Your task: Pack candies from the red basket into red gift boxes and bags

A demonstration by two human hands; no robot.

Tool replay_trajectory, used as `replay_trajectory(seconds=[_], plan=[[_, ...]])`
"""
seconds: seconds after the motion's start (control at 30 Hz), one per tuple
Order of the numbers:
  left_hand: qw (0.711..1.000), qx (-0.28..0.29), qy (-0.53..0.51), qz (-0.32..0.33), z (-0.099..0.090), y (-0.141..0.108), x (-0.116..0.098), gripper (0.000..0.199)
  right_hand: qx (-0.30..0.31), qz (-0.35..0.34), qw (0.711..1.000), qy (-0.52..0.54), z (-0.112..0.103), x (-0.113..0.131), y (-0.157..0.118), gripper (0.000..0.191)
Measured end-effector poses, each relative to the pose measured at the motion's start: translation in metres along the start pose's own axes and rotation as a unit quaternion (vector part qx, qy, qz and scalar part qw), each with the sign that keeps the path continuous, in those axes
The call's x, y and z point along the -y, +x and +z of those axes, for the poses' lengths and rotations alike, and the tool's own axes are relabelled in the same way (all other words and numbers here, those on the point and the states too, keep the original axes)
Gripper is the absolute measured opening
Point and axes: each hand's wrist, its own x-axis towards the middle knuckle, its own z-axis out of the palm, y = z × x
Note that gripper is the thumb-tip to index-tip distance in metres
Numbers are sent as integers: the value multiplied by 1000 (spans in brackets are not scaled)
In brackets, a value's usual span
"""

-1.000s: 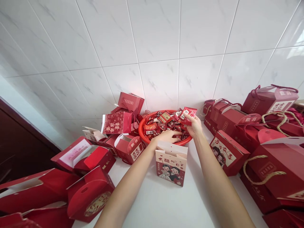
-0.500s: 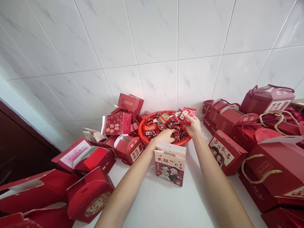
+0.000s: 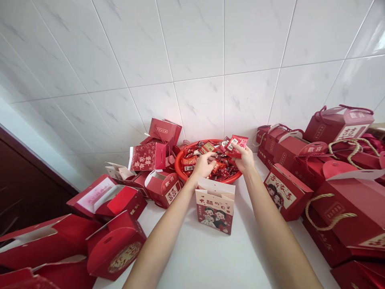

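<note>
A round red basin (image 3: 179, 168) stands near the wall, filled with wrapped candies in red, orange and gold. Over its left half is my left hand (image 3: 205, 164), fingers curled among the candies; whatever they may pinch is too small to make out. My right hand (image 3: 245, 158), at the basin's right rim, holds a red and pink candy packet (image 3: 237, 145) between thumb and fingers. In front of the basin an open-topped paper box (image 3: 215, 210) with a cartoon couple on it stands upright, touched by neither hand.
Several red gift boxes (image 3: 117, 257) lie and stand along the left, some open. More red boxes with rope handles (image 3: 351, 204) are stacked on the right. Behind the white table (image 3: 219, 261) rises a tiled wall (image 3: 198, 40).
My left hand has moved up and to the left over the candies, its fingers now curled in rather than reaching down. My right hand and its packet have hardly moved.
</note>
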Motion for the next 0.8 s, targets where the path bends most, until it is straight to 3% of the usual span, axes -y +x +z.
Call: replay_trajectory(seconds=[0.2,0.43,0.53,0.6,0.67,0.8], plan=[[999,-16,-30,-5,-1,-1,-2,38,-2,0,1000,2,1,1,-1,33],[993,-66,-100,-13,-2,-1,-3,26,4,7,1000,-2,2,1,-1,33],[979,-98,-176,-5,-14,-6,-10,17,7,23,1000,7,3,5,-3,32],[968,-115,-224,18,-32,-16,-20,22,13,33,999,13,5,8,-4,32],[965,-96,-236,66,-58,-33,-36,28,22,33,999,13,7,13,-6,31],[977,77,-114,163,-98,-72,-70,15,51,13,999,-8,19,27,-13,29]])
